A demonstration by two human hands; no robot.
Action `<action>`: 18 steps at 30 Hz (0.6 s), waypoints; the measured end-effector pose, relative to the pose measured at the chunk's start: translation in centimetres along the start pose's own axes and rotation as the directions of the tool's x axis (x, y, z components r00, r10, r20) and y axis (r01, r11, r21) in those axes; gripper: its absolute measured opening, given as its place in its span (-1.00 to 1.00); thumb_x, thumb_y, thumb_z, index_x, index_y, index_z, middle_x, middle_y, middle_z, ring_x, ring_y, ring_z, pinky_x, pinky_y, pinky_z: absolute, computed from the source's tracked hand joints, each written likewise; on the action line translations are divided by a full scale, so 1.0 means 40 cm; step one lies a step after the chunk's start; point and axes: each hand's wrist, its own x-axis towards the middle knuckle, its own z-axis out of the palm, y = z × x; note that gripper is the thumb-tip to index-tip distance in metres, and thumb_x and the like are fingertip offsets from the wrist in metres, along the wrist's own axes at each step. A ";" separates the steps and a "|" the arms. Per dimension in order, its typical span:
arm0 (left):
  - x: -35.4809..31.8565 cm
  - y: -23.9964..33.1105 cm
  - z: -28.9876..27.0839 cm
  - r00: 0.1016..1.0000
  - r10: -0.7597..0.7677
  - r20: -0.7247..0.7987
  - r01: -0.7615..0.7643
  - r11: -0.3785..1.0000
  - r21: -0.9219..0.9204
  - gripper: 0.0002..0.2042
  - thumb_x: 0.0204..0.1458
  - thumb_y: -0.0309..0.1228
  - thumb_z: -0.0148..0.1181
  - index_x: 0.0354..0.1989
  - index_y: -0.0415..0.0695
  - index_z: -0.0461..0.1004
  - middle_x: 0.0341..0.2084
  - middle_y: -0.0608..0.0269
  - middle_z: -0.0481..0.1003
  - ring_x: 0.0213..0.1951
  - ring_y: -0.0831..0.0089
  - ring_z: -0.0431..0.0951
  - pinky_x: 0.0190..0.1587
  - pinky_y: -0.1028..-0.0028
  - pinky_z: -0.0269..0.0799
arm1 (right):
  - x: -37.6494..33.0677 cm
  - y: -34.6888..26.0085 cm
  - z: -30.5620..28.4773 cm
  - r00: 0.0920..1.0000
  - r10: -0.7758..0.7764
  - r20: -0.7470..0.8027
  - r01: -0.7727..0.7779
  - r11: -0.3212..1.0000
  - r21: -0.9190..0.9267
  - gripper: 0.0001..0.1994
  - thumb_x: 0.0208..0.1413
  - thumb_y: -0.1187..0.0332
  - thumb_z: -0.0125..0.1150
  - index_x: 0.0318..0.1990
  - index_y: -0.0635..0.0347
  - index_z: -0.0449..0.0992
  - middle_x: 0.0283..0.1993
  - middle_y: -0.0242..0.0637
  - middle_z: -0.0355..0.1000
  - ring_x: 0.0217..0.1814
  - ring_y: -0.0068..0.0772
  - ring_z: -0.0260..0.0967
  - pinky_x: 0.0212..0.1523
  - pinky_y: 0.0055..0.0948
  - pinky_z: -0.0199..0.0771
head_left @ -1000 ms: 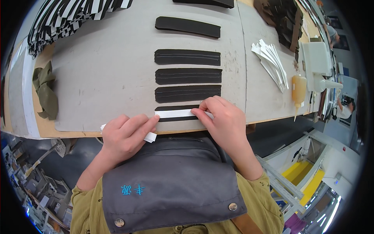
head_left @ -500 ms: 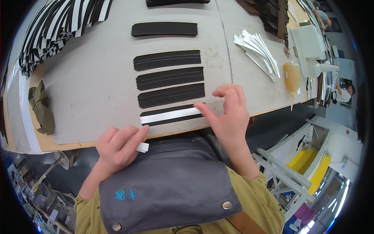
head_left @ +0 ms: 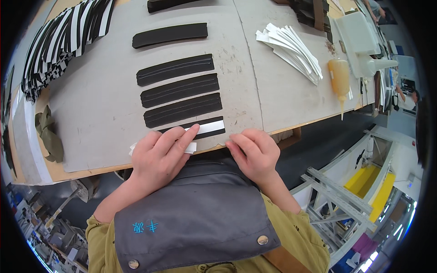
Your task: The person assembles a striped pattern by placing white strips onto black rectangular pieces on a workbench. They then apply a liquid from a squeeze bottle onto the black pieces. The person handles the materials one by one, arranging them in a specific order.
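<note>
My left hand (head_left: 159, 152) is closed around a small bundle of white strips (head_left: 193, 147), whose ends stick out on both sides of it. Its index fingertip presses a white strip (head_left: 213, 126) that lies lengthwise on the nearest black strip (head_left: 218, 132). The left part of that black strip is hidden under my fingers. Just right of its end, at the table edge, my right hand (head_left: 256, 152) has curled fingers with thumb and index close together, and nothing shows between them. Farther up lie black strips with lengthwise lines (head_left: 182, 110) in a column, and a plain black strip (head_left: 170, 35).
A fanned pile of white strips (head_left: 293, 52) lies to the right, near an amber squeeze bottle (head_left: 339, 82) and a white plastic container (head_left: 357, 34). Black and white strips (head_left: 63, 41) are heaped far left, above an olive cloth piece (head_left: 49, 136). A metal frame (head_left: 337, 195) stands beyond the table edge.
My left hand has moved right and up onto the nearest strip, bringing its white bundle along. My right hand has come off the strip's right end, and its spread fingers have closed.
</note>
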 end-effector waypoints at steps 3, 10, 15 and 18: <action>0.000 -0.005 -0.001 1.000 0.026 0.017 -0.026 0.999 0.025 -0.35 -0.30 -0.44 0.46 0.16 0.09 0.66 -0.16 0.53 0.51 -0.39 0.49 0.37 -0.37 0.49 0.37 | 0.001 0.006 0.000 0.997 -0.060 0.042 0.061 0.997 -0.039 -0.74 -0.12 0.39 0.58 -0.21 -0.01 0.71 -0.29 -0.50 0.50 -0.45 -0.46 0.37 -0.47 -0.47 0.35; -0.003 -0.008 0.003 0.999 0.049 0.020 -0.050 0.997 0.054 -0.40 -0.25 -0.43 0.46 0.13 0.14 0.68 -0.15 0.60 0.48 -0.40 0.53 0.34 -0.38 0.52 0.37 | 0.001 0.005 -0.001 0.996 -0.077 0.055 0.081 0.992 -0.093 -0.73 -0.12 0.35 0.57 -0.19 -0.04 0.72 -0.28 -0.55 0.49 -0.47 -0.49 0.29 -0.48 -0.48 0.30; -0.003 -0.012 0.006 0.998 0.056 0.013 -0.057 0.997 0.050 -0.40 -0.25 -0.41 0.47 0.12 0.15 0.68 -0.14 0.60 0.47 -0.40 0.53 0.33 -0.38 0.52 0.38 | 0.003 0.003 -0.002 0.994 -0.090 0.060 0.097 0.988 -0.117 -0.73 -0.12 0.35 0.57 -0.20 -0.02 0.71 -0.28 -0.56 0.50 -0.46 -0.49 0.30 -0.48 -0.48 0.30; -0.003 -0.012 0.005 0.998 0.061 0.014 -0.061 0.997 0.053 -0.40 -0.26 -0.40 0.48 0.13 0.15 0.68 -0.14 0.60 0.47 -0.40 0.53 0.34 -0.38 0.51 0.38 | 0.006 0.002 0.000 0.994 -0.094 0.049 0.099 0.989 -0.114 -0.74 -0.12 0.36 0.57 -0.21 -0.02 0.71 -0.29 -0.56 0.49 -0.47 -0.49 0.29 -0.48 -0.48 0.30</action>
